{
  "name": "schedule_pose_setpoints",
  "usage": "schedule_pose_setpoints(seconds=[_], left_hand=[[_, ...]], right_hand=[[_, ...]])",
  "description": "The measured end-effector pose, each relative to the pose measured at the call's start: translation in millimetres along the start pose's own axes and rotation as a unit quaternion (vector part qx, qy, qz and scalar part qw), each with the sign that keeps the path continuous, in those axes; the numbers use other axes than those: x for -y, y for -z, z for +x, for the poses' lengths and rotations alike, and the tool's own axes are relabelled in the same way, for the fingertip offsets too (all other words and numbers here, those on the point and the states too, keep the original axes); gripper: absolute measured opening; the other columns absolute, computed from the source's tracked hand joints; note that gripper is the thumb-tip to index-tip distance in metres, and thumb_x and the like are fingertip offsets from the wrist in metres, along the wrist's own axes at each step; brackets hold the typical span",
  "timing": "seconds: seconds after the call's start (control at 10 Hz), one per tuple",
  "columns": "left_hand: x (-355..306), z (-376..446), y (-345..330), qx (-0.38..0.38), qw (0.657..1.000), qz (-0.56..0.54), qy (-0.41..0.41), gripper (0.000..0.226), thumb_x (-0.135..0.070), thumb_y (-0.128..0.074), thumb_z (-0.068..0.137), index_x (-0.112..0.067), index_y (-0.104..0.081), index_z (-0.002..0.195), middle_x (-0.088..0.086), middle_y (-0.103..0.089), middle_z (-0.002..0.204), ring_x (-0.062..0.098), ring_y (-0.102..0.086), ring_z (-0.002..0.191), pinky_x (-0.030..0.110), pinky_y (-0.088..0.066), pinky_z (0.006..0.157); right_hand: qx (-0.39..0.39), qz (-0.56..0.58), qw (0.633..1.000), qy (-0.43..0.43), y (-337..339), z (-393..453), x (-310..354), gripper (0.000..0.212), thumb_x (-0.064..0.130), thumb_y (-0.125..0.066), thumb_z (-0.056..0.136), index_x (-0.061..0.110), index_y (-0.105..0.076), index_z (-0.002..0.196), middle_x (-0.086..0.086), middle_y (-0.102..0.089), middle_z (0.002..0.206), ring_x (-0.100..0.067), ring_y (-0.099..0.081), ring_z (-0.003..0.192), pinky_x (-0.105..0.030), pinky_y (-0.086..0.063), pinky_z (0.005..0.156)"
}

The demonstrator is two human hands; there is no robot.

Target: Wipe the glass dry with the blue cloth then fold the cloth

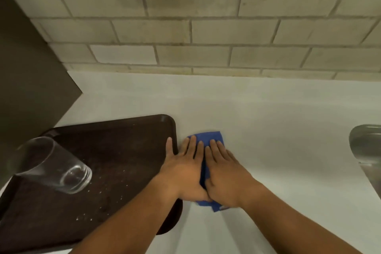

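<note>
The blue cloth (208, 136) lies folded small on the white counter, just right of the tray. Both palms press flat on top of it, fingers straight and side by side. My left hand (183, 169) covers its left half, the thumb reaching over the tray's rim. My right hand (224, 171) covers the right half. Only the cloth's far edge, a strip between the hands and a near corner show. The clear glass (55, 167) stands upside down on the dark brown tray (127, 130), far left, apart from both hands.
Water droplets speckle the tray near the glass. A steel sink rim (365, 144) shows at the right edge. A brick-tile wall (206, 27) backs the white counter (268, 119), and a dark panel (31, 78) stands at the left.
</note>
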State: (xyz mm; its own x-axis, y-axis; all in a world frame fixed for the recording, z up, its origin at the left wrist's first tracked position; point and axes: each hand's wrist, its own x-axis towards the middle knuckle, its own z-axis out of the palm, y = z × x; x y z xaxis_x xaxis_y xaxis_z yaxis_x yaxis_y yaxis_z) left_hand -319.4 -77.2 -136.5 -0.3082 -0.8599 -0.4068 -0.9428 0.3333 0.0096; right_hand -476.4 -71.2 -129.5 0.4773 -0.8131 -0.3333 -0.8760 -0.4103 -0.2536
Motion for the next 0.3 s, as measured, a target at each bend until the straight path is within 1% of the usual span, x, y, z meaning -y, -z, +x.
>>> schedule_pose_setpoints(seconds=[0.1, 0.2, 0.3], left_hand=[[1, 4, 1, -0.003, 1.000, 0.007, 0.002, 0.147, -0.092, -0.058, 0.068, -0.013, 0.012, 0.171, 0.013, 0.008, 0.184, 0.030, 0.016, 0.168, 0.077, 0.025, 0.118], [4, 0, 1, -0.010, 1.000, 0.005, -0.006, 0.146, -0.094, -0.059, 0.068, -0.015, 0.008, 0.172, 0.011, 0.006, 0.185, 0.028, 0.012, 0.169, 0.078, 0.023, 0.119], [13, -5, 13, -0.020, 0.999, -0.046, -0.007, 0.145, -0.094, -0.062, 0.066, -0.022, 0.005, 0.173, 0.005, 0.003, 0.185, 0.022, 0.007, 0.169, 0.078, 0.023, 0.119]], right_hand=[[0.011, -0.003, 1.000, -0.019, 3, 9, 1, 0.088, 0.045, -0.034, 0.092, 0.008, 0.012, 0.157, -0.014, 0.015, 0.168, -0.028, 0.016, 0.154, -0.043, 0.001, 0.126], [0.012, -0.006, 0.999, -0.031, 7, 9, 6, 0.092, 0.048, -0.039, 0.089, 0.010, 0.009, 0.158, -0.013, 0.011, 0.169, -0.028, 0.011, 0.155, -0.045, -0.004, 0.126], [-0.016, 0.002, 0.998, -0.061, 24, 13, 10, 0.091, 0.042, -0.046, 0.084, 0.017, -0.002, 0.160, -0.009, 0.001, 0.171, -0.030, 0.001, 0.156, -0.052, -0.006, 0.125]])
